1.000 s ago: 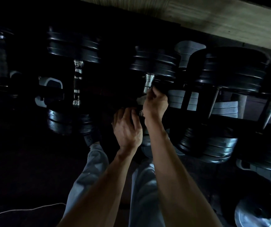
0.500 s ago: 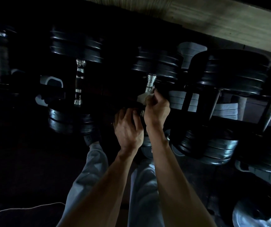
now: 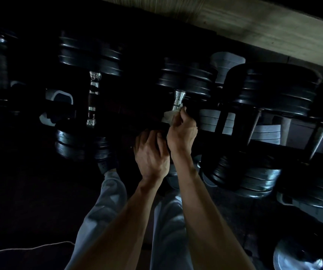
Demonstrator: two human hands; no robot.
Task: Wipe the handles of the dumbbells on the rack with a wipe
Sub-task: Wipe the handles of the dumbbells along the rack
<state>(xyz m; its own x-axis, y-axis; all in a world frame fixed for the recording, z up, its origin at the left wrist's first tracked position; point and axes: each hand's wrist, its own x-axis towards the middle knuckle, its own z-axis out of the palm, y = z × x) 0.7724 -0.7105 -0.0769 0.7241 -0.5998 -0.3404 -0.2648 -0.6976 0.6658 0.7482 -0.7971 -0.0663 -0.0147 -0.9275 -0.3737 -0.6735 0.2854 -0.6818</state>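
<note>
up close, the right hand (image 3: 183,131) is pinching a crumpled white wipe (image 3: 169,116) with curled fingers, pressing it against the shiny handle (image 3: 178,100) of the middle dumbbell (image 3: 186,78) on the dark rack. the left hand (image 3: 151,152) is resting just below, fingers curving over the dumbbell's near end; whether they are gripping it, i cannot tell. another dumbbell (image 3: 90,53) is lying to the left.

Head camera looks steeply down, close over dumbbells (image 3: 186,78).
</note>
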